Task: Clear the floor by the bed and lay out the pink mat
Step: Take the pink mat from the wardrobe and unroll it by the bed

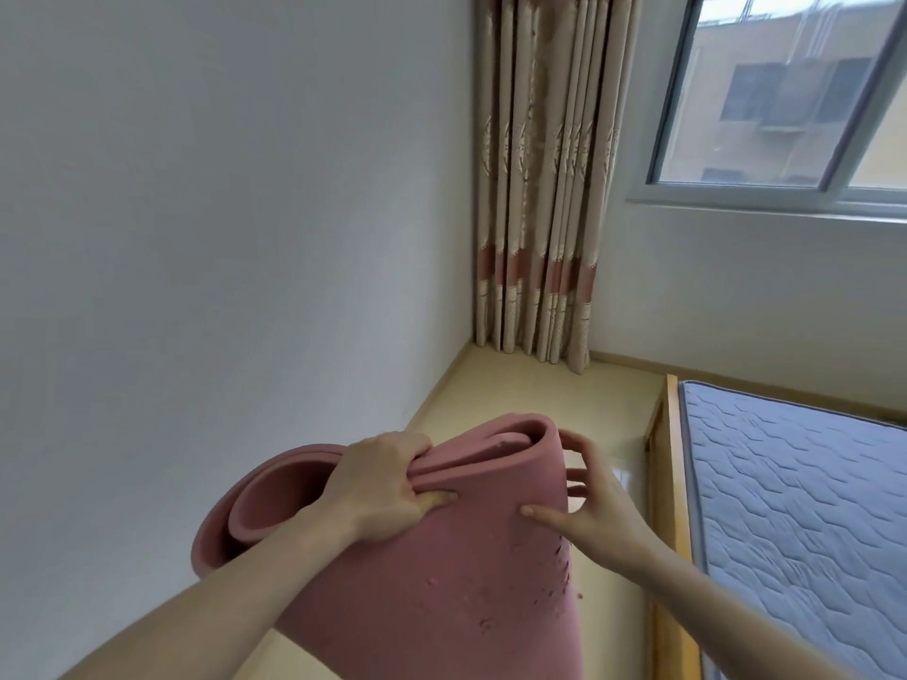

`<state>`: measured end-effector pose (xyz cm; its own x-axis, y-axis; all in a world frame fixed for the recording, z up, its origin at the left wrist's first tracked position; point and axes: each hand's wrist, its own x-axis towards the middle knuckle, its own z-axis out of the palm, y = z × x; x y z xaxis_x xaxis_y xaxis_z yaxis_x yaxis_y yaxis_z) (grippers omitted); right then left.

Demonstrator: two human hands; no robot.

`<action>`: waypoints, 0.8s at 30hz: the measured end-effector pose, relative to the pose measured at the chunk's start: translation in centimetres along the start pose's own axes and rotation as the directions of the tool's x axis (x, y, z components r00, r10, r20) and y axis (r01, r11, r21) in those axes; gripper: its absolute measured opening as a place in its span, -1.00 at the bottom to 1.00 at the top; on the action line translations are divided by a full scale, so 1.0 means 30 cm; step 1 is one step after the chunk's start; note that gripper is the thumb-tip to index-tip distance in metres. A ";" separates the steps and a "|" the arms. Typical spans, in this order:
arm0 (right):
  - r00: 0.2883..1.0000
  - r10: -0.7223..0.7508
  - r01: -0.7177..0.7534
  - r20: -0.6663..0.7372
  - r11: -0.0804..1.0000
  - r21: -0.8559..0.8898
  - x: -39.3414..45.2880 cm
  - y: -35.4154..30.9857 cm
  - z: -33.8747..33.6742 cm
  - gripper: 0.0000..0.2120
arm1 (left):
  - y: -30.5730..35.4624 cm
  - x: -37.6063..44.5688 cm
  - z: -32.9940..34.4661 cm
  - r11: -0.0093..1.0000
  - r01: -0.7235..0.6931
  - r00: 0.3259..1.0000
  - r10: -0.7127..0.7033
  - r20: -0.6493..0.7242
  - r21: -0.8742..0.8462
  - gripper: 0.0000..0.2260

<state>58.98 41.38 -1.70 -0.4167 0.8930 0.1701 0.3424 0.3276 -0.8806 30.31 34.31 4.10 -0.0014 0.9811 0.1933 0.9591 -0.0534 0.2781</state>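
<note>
The pink mat (441, 576) is loosely rolled and held up on end in front of me, its open coils showing at the top left. My left hand (387, 488) pinches the top edges of the roll, with the thumb pressed on the outer face. My right hand (596, 498) cups the roll's right side, its fingers spread behind the mat and its thumb on the front. The mat's lower right surface is scuffed and pitted. Beyond the mat, a strip of pale yellow floor (530, 395) runs between the wall and the bed.
The bed's blue quilted mattress (795, 498) in its wooden frame (670, 488) fills the right side. A white wall (221, 238) stands on the left. Beige patterned curtains (545, 188) hang in the far corner beside a window (785, 90).
</note>
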 end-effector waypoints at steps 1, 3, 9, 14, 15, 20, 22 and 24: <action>1.000 0.017 -0.018 -0.026 1.000 -0.008 0.040 0.012 0.000 -0.04 | -0.021 0.053 0.010 1.000 -0.017 1.000 0.017 0.000 -0.006 -0.54; 0.996 0.043 -0.044 -0.076 0.999 -0.016 0.133 0.034 0.004 -0.08 | -0.069 0.176 0.035 0.998 -0.053 0.999 0.053 0.007 -0.015 -0.55; 0.983 0.063 -0.075 -0.171 0.995 -0.069 0.450 0.098 0.006 -0.09 | -0.223 0.550 0.106 0.986 -0.150 0.988 0.152 0.012 -0.076 -0.54; 0.971 0.065 -0.088 -0.232 0.992 -0.088 0.689 0.118 -0.012 -0.14 | -0.317 0.873 0.157 0.963 -0.236 0.970 0.241 0.026 -0.129 -0.53; 0.964 0.075 -0.101 -0.255 0.991 -0.090 0.731 0.128 -0.020 -0.14 | -0.324 0.937 0.168 0.958 -0.256 0.965 0.262 0.032 -0.133 -0.53; 0.933 0.179 -0.207 -0.313 0.977 -0.058 0.873 0.221 -0.107 -0.04 | -0.289 1.219 0.231 0.908 -0.386 0.914 0.401 0.070 -0.163 -0.59; 0.928 0.204 -0.234 -0.312 0.970 -0.062 0.938 0.259 -0.161 0.02 | -0.262 1.333 0.257 0.883 -0.435 0.891 0.451 0.060 -0.177 -0.59; 0.928 0.217 -0.242 -0.304 0.969 -0.045 1.007 0.301 -0.214 0.05 | -0.233 1.439 0.288 0.871 -0.456 0.880 0.472 0.056 -0.183 -0.56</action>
<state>54.89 73.30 -1.65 -0.0565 0.9933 0.1010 0.4707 0.1157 -0.8747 26.00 78.66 2.39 0.4673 0.8484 0.2486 0.7844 -0.5277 0.3261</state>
